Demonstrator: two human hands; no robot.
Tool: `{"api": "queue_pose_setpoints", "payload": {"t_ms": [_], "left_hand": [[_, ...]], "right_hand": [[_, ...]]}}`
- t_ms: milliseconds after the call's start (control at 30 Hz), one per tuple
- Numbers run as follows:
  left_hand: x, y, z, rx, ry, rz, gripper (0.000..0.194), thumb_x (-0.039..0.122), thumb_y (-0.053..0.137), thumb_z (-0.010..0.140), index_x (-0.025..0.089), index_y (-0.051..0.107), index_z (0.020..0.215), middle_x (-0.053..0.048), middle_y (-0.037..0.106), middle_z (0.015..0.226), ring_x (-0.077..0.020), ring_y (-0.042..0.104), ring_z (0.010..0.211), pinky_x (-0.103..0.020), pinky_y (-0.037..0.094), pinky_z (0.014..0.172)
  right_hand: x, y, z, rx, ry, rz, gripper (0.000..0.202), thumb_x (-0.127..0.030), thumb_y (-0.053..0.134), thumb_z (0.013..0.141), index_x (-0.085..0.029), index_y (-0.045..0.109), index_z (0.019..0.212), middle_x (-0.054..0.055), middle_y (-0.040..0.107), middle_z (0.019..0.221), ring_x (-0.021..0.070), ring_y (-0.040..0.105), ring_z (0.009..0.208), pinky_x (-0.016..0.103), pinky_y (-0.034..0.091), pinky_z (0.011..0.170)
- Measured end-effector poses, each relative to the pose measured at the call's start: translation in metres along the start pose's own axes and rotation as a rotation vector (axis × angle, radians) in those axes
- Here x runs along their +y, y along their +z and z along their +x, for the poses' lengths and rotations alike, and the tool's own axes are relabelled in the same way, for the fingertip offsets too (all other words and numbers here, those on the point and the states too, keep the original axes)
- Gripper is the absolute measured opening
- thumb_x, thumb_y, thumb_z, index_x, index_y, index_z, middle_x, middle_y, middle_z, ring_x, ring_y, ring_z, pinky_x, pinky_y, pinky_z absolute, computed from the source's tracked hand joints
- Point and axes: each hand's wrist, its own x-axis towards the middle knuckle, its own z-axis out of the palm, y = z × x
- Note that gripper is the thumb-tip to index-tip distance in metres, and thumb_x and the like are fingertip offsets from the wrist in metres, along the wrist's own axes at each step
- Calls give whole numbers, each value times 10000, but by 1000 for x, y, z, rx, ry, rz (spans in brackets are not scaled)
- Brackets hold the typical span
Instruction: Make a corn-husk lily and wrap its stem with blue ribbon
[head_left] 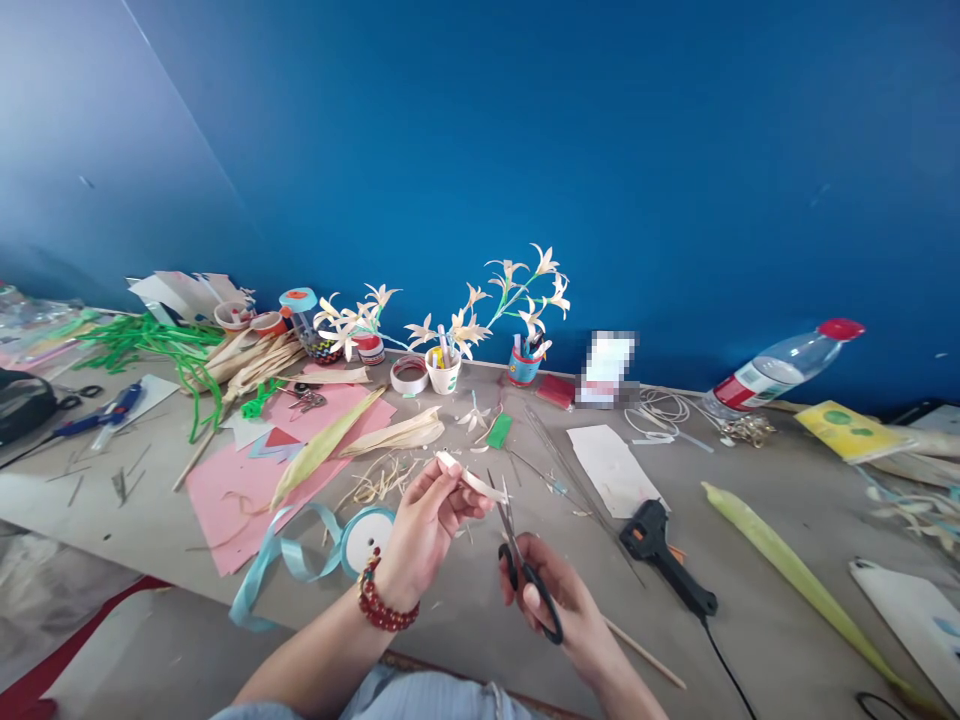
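Observation:
My left hand [429, 520], with a red bead bracelet [384, 596] at the wrist, pinches a pale cream strip [477, 482] that looks like corn husk. Black-handled scissors [517, 560] are in my right hand [559, 600], pointing up and away from me. Their blades are slightly parted at the right end of the strip; whether they touch it I cannot tell. Below the hands is the grey table [480, 610]. A spool of light blue ribbon [369, 540] lies just left of my left hand, and thin husk scraps [382, 478] are scattered behind it.
Pink paper [225, 500] and dried husks [397, 432] lie to the left. Cups with pale husk flowers [444, 372] stand along the blue wall. To the right are a black glue gun [660, 555], a white card [611, 465], a long green husk [795, 570] and a tilted plastic bottle [784, 370].

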Motion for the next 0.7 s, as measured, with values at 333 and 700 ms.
{"api": "queue_pose_setpoints", "payload": {"t_ms": [333,700], "left_hand": [[-5,0,-3,-2,-4,89,210,309,703,823,159,564,776,-16,691,710,-142,684,638,-256,530,643],[-3,0,-2,14,-17,108,241,329,732,787,165,558,763,-22,711,709,-146,687,631,-264,533,652]], "right_hand": [[0,1,-1,55,9,-34,572,-722,668,684,-195,508,840,-4,544,672,99,400,519,202,289,445],[-1,1,0,66,-2,-63,551,-710,670,687,-202,487,794,-11,527,656,115,446,544,218,359,490]]}}
